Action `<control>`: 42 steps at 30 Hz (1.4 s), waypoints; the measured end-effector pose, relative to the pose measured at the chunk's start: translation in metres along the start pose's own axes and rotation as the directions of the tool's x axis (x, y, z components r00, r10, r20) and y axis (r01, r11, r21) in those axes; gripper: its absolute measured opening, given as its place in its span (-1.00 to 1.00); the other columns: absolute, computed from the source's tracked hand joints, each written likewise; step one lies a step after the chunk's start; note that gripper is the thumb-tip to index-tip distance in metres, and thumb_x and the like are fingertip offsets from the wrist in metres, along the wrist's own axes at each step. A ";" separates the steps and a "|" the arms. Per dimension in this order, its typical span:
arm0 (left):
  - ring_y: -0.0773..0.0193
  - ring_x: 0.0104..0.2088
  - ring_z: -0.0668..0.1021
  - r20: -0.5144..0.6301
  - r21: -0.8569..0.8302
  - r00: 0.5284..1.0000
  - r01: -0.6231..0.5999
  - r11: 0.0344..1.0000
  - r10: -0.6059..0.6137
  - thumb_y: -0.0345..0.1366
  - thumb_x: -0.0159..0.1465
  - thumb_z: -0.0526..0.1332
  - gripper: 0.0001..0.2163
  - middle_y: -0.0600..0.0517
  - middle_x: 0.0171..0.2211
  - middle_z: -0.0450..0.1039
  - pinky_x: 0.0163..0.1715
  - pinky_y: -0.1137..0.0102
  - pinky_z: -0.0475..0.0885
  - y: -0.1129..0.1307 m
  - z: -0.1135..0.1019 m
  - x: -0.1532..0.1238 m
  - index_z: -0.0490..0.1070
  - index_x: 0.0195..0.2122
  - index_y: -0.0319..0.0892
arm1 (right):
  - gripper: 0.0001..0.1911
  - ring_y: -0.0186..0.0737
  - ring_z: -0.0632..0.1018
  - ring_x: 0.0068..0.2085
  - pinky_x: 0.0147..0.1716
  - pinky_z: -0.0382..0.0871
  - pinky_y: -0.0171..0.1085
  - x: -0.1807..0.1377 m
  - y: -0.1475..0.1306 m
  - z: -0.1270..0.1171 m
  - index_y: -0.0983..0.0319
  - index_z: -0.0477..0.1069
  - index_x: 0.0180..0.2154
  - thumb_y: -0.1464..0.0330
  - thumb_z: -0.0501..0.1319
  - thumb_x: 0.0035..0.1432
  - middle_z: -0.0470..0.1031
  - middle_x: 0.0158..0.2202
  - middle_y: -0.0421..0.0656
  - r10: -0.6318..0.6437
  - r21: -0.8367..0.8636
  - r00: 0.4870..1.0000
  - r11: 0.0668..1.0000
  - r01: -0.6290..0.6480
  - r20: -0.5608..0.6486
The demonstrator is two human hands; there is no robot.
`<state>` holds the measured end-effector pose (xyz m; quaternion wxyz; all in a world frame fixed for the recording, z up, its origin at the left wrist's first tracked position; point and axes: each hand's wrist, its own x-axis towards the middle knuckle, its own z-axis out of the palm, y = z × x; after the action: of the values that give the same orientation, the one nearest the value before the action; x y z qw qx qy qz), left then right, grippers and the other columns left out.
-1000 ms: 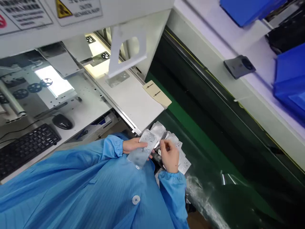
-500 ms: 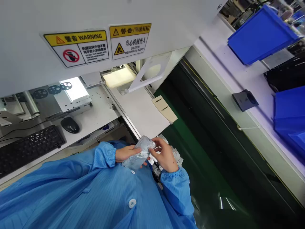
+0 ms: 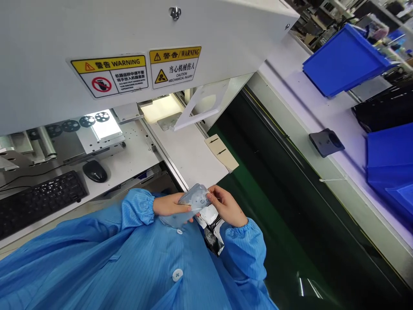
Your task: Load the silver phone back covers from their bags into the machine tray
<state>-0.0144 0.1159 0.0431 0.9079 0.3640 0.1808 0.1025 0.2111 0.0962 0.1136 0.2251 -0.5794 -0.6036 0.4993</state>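
Note:
A bluish, translucent, phone-sized plastic sheet (image 3: 195, 197) is held tilted in front of my waist, with small round marks on its upper part. My left hand (image 3: 172, 205) is closed around its left side, the thumb lying across the front and fingertips showing beneath. At the right corner, my right hand (image 3: 225, 206) pinches the sheet's edge between thumb and bent fingers. Below the hands, crumpled silver and clear plastic pieces (image 3: 211, 215) and a dark shiny bag (image 3: 213, 242) are partly hidden by my sleeve and coat.
A white machine (image 3: 109, 30) with warning labels overhangs the light-coloured sliding plate (image 3: 190, 150). To the left are a black mouse (image 3: 94, 171) and keyboard (image 3: 41, 201). Blue bins (image 3: 345, 64) and a dark stand (image 3: 326, 142) occupy the right bench, beyond the green floor (image 3: 271, 206).
My right fingers have moved from the sheet's face to a pinch at its right corner. The sheet's surface looks smoother and less wrinkled. The whole view has shifted slightly.

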 end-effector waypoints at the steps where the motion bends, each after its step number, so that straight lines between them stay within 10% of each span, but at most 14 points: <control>1: 0.13 -0.26 0.61 -0.005 -0.003 1.000 0.024 1.000 -0.024 -0.12 0.20 0.34 -0.61 -0.13 -0.10 0.53 -0.34 0.34 0.50 0.007 -0.001 -0.002 0.39 -0.01 -0.20 | -0.65 -0.31 0.40 -0.43 -0.42 0.34 -0.35 0.003 0.003 -0.002 0.21 0.41 -0.38 0.08 0.12 0.26 0.40 -0.48 -0.23 -0.012 -0.021 1.000 1.000 0.012 0.007; 5: 0.17 -0.29 0.60 -0.008 0.008 0.993 0.114 0.993 -0.114 -0.16 0.21 0.33 -0.63 -0.10 -0.13 0.54 -0.27 0.32 0.49 0.026 -0.014 -0.016 0.36 -0.01 -0.18 | -0.63 -0.24 0.49 -0.36 -0.33 0.38 -0.30 0.027 0.026 -0.014 0.21 0.43 -0.36 0.08 0.08 0.28 0.47 -0.45 -0.19 -0.038 -0.017 0.986 0.999 0.036 -0.164; 9: 0.15 -0.31 0.61 -0.212 -0.069 0.964 0.151 0.986 -0.163 -0.18 0.16 0.37 -0.59 -0.12 -0.16 0.56 -0.29 0.29 0.50 0.023 -0.041 -0.043 0.36 -0.02 -0.23 | -0.61 -0.22 0.48 -0.42 -0.35 0.37 -0.26 0.077 0.066 -0.027 0.26 0.43 -0.22 0.11 0.00 0.28 0.50 -0.39 -0.14 0.056 -0.019 0.836 0.997 -0.079 -0.546; 13: 0.07 -0.28 0.62 -0.525 -0.172 0.838 0.065 0.983 -0.148 -0.17 0.05 0.45 -0.47 -0.19 -0.15 0.56 -0.27 0.21 0.54 0.016 -0.065 -0.076 0.35 0.00 -0.26 | -0.57 -0.07 0.52 -0.23 -0.16 0.36 -0.12 0.123 0.088 -0.023 0.34 0.43 -0.04 0.20 -0.01 0.28 0.51 -0.25 0.02 0.115 -0.203 0.782 0.933 -0.296 -0.612; 17: 0.02 -0.25 0.63 -0.606 -0.225 0.787 -0.026 0.974 -0.118 -0.17 0.01 0.48 -0.41 -0.22 -0.09 0.54 -0.24 0.13 0.55 0.014 -0.068 -0.091 0.34 0.03 -0.24 | -0.46 0.15 0.39 0.04 0.02 0.23 0.04 0.131 0.082 0.007 0.36 0.29 0.17 0.19 0.02 0.28 0.37 0.03 0.20 -0.032 -0.438 0.732 0.819 -0.372 -0.681; 23: 0.04 -0.29 0.63 -0.541 -0.213 0.835 -0.023 0.977 -0.098 -0.16 0.01 0.47 -0.40 -0.26 -0.12 0.55 -0.31 0.19 0.54 0.012 -0.065 -0.071 0.37 0.04 -0.29 | -0.45 0.19 0.24 0.20 0.15 0.08 0.10 0.127 0.078 0.060 0.23 0.33 0.14 0.09 0.16 0.20 0.26 0.20 0.12 -0.127 -0.619 0.879 0.756 -0.213 -0.459; 34: 0.04 -0.22 0.62 -0.400 -0.127 0.916 -0.013 0.992 -0.039 -0.13 0.10 0.42 -0.43 -0.26 -0.04 0.51 -0.28 0.23 0.53 0.028 -0.073 -0.053 0.35 0.08 -0.25 | -0.46 0.20 0.13 0.31 0.24 -0.05 0.21 0.131 0.069 0.055 0.25 0.32 0.16 0.19 0.20 0.18 0.16 0.30 0.12 -0.057 -0.546 0.916 0.817 -0.187 -0.398; 42: 0.07 -0.17 0.61 -0.138 -0.046 0.988 -0.080 0.996 0.073 -0.25 0.08 0.44 -0.49 -0.16 -0.13 0.54 -0.24 0.27 0.52 0.038 -0.057 -0.024 0.38 0.05 -0.21 | -0.64 -0.24 0.52 -0.30 -0.24 0.43 -0.26 0.099 0.006 0.037 0.22 0.47 -0.21 0.09 0.08 0.28 0.51 -0.33 -0.14 -0.157 0.016 0.946 0.986 0.169 -0.283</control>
<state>-0.0611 0.1705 0.0375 0.8978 0.3395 0.2257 0.1667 0.1603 0.1744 0.0632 0.3604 -0.5877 -0.6013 0.4039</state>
